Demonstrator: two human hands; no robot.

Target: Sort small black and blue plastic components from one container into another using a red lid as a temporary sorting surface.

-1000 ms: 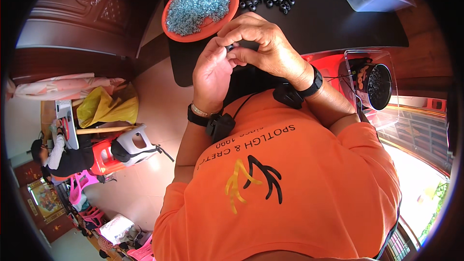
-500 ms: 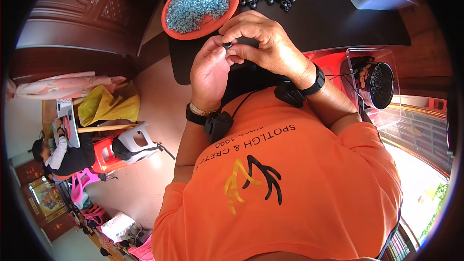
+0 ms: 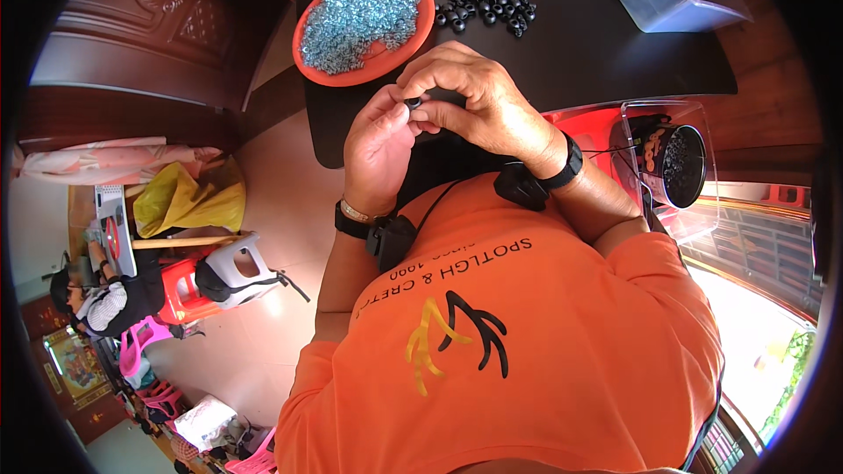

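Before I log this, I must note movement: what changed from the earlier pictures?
The view shifted slightly, so things on the black table sit lower in frame. The small round black part shows more clearly than at first, at fingertips of the left hand and right hand. Nothing was let go; the round orange plate of silvery pieces stayed put.

Your left hand and right hand are bare. Directly behind the grip, you wear a short-sleeved orange shirt. Its chest bears dark lettering nearest the grip and, farther back, a branching, antler-like motif, one half yellow, the other black. To the left rear of the grip, your wrist carries a metallic bracelet, a black wristband and a boxy black module; a thin black cable runs beside it. To the right rear, you wear a second wristband, also black, and a second module.
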